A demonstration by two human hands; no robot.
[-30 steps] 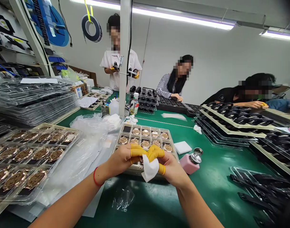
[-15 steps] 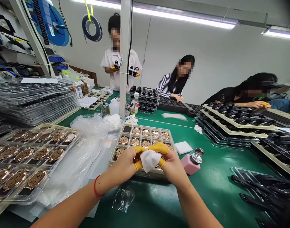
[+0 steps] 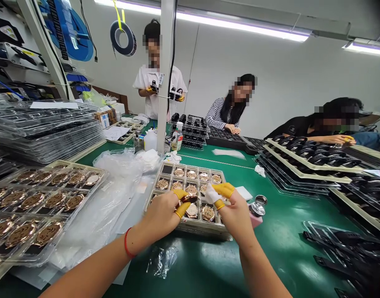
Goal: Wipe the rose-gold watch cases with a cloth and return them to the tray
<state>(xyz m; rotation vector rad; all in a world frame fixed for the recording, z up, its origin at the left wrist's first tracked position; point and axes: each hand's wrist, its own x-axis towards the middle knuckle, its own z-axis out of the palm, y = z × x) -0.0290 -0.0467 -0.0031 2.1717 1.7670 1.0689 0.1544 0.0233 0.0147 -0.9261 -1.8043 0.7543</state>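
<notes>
My left hand (image 3: 165,211), in yellow finger cots, pinches a watch case (image 3: 188,199) by its edge, tilted above the tray. A white wiping cloth (image 3: 212,193) is gripped in my right hand (image 3: 235,207), which also wears yellow finger cots and is apart from the watch case. Below both hands lies a compartment tray (image 3: 190,227) of rose-gold watch cases (image 3: 207,212), seen back side up. One far-left compartment shows only its dark bottom. Behind my right wrist stands a pink pump bottle (image 3: 256,211) with a metal top, partly hidden.
Another tray of watch cases (image 3: 31,201) lies left, beside clear plastic bags (image 3: 96,215). A white pad (image 3: 244,193) sits behind the pump bottle. Stacked trays of black watches (image 3: 314,155) rise at right. A post (image 3: 163,82) stands ahead; several co-workers (image 3: 228,111) are across the bench.
My hands have moved apart. The cloth has gone right with my right hand, off the watch case, which now shows in my left hand.
</notes>
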